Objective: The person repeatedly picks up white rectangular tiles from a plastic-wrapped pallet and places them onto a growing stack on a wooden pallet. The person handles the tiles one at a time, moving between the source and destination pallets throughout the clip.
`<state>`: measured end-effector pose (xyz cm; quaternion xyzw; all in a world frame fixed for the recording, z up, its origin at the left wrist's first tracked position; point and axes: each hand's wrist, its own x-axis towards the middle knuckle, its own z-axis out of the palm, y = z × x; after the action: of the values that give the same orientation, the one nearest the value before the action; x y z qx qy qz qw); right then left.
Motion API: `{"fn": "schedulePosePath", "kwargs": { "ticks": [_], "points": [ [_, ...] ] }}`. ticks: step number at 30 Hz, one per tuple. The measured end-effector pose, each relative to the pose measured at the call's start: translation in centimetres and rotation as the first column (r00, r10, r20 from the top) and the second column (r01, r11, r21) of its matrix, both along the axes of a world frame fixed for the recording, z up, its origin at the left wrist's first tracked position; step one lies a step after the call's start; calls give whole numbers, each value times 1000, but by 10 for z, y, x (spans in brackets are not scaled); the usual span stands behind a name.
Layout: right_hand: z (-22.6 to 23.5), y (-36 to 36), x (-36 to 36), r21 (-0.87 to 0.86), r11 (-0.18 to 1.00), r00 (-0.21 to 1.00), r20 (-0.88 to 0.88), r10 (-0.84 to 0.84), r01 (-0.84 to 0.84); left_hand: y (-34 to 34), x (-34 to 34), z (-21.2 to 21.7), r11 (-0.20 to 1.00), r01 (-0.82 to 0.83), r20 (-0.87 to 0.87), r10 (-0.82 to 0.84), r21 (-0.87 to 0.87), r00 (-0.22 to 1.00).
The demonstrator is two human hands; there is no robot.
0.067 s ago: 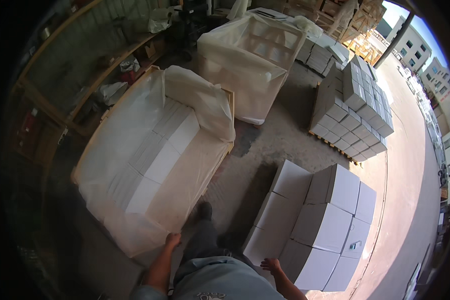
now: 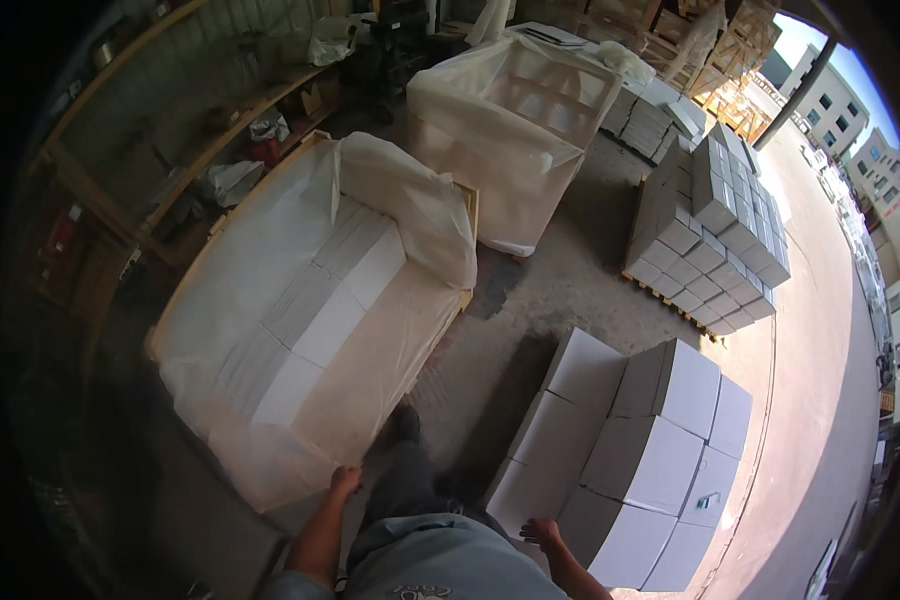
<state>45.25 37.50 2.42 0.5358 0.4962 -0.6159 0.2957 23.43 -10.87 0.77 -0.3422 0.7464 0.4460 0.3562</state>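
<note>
My left hand (image 2: pixel 345 481) hangs at my side with its fingers curled, close to the near corner of a wooden crate lined with clear plastic sheet (image 2: pixel 270 300). The crate holds flat white boxes (image 2: pixel 335 300) laid in rows. My right hand (image 2: pixel 542 531) hangs with fingers spread, next to the near corner of a stack of white cartons (image 2: pixel 650 450). Neither hand holds anything. My leg and dark shoe (image 2: pixel 403 425) stand on the concrete between the crate and the cartons.
A second plastic-covered crate (image 2: pixel 510 120) stands farther off. A pallet of small grey-white boxes (image 2: pixel 715 230) stands to the right. Wooden shelving (image 2: pixel 170 170) with bags runs along the left. Empty wooden crates (image 2: pixel 690 50) stand at the back. Reddish paving (image 2: pixel 820 380) lies on the right.
</note>
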Motion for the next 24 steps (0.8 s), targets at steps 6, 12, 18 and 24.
{"fn": "schedulePosePath", "kwargs": {
  "ticks": [6,12,18,24],
  "points": [
    [-31,2,-85,-40,928,875,-351,333,-370,-36,-15,14,981,-193,-85,194,13,977],
    [37,-50,-216,-70,985,941,-312,129,-158,-83,-59,0,972,-236,-97,235,2,967],
    [35,-59,-263,-21,992,960,-257,115,-124,-116,-142,11,969,-229,-158,241,92,958],
    [44,-81,-294,60,979,980,-17,198,-197,-128,-183,24,936,-316,-240,347,158,907]
  ]
}}
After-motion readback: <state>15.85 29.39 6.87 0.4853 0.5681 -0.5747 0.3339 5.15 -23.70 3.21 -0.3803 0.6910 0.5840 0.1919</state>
